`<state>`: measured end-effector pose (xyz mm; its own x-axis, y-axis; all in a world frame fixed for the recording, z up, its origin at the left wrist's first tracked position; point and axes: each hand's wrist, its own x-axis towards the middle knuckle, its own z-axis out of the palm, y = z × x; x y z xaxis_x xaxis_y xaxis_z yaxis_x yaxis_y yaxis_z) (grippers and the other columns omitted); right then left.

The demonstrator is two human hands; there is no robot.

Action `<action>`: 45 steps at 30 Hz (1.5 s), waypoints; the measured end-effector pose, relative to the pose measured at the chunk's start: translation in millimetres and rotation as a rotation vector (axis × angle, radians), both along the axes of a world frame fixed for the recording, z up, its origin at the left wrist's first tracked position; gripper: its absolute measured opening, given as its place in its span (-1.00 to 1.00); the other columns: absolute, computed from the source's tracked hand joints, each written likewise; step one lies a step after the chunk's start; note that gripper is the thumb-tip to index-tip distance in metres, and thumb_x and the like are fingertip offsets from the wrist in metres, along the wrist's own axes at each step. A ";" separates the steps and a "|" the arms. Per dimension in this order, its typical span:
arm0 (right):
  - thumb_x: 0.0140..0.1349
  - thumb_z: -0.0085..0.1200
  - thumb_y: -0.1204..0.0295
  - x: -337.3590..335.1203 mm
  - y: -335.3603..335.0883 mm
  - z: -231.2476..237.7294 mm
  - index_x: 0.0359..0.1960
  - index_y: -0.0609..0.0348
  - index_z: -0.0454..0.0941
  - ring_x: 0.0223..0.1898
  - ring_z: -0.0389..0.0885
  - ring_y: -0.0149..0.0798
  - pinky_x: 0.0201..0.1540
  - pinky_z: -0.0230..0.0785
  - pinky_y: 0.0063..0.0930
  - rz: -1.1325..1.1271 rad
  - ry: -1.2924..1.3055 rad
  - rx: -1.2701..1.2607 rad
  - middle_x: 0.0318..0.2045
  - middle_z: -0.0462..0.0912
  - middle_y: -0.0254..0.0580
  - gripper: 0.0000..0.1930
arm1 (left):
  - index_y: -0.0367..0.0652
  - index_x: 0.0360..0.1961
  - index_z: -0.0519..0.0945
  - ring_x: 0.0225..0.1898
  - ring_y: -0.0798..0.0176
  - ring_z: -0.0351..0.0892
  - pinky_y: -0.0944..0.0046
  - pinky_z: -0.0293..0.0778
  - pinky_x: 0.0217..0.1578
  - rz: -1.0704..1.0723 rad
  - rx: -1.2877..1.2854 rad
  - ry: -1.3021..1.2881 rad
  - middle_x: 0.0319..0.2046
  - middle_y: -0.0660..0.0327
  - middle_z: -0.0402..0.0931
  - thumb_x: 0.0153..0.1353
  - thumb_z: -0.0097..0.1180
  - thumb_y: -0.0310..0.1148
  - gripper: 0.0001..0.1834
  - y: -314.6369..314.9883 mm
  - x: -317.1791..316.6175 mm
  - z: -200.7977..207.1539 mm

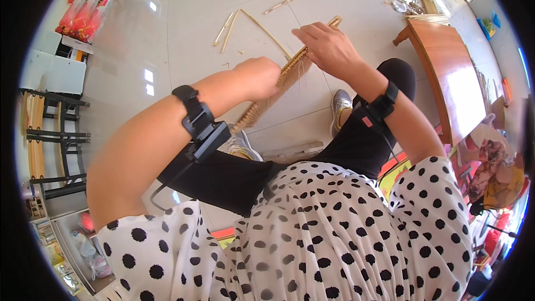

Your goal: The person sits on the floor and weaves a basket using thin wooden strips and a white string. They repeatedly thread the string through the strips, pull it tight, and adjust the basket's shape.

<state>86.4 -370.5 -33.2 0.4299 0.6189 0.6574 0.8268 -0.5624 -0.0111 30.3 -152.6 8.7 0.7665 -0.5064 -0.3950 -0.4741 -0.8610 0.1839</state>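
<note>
Straw strip (274,99), one: long, narrow, pale tan; a thick knotted edge along its upper side, fine strands fringing the lower. Location: slantwise above the tiled floor (195,28), in front of the lap, both hands at it.

Left hand (259,75): against the strip's middle, back toward my camera; fingers hidden, so I cannot tell their state.

Right hand (329,47): over the upper end; fingers bent, close together. Whether they pinch I cannot tell.

Labels: red tag (366,121) on the right wristband (382,102); red printed bags (83,17), far left. Lettering too small for me.

Loose straws (266,33): several, beyond the strip.
</note>
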 end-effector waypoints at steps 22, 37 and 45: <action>0.22 0.18 0.24 -84.2 -4.0 -33.9 -0.55 0.39 0.56 -0.46 0.62 0.28 -0.33 0.49 -0.01 -0.579 0.955 0.349 -0.59 0.57 0.27 -0.62 | -0.31 -0.05 0.60 -0.27 0.44 0.62 0.38 0.53 -0.20 0.674 -1.361 0.080 -0.30 0.24 0.64 0.45 0.12 -0.41 -0.81 -53.5 -36.2 -116.5; 0.26 0.20 0.23 -63.6 2.2 -31.1 -0.62 0.40 0.52 -0.57 0.55 0.24 -0.44 0.42 -0.06 -0.636 1.002 0.329 -0.66 0.51 0.24 -0.56 | -0.28 -0.25 0.65 -0.31 0.31 0.60 0.35 0.50 -0.25 0.621 -1.514 -0.205 -0.31 0.19 0.62 0.31 0.25 -0.47 -0.91 -80.3 1.4 -132.8; 0.26 0.18 0.22 -62.2 0.4 -36.1 -0.60 0.40 0.56 -0.58 0.55 0.22 -0.44 0.43 -0.11 -0.664 0.956 0.266 -0.65 0.52 0.23 -0.57 | -0.28 -0.32 0.57 -0.39 0.32 0.54 0.32 0.47 -0.32 0.685 -1.536 -0.505 -0.35 0.18 0.61 0.40 0.16 -0.43 -0.85 -75.1 3.2 -130.8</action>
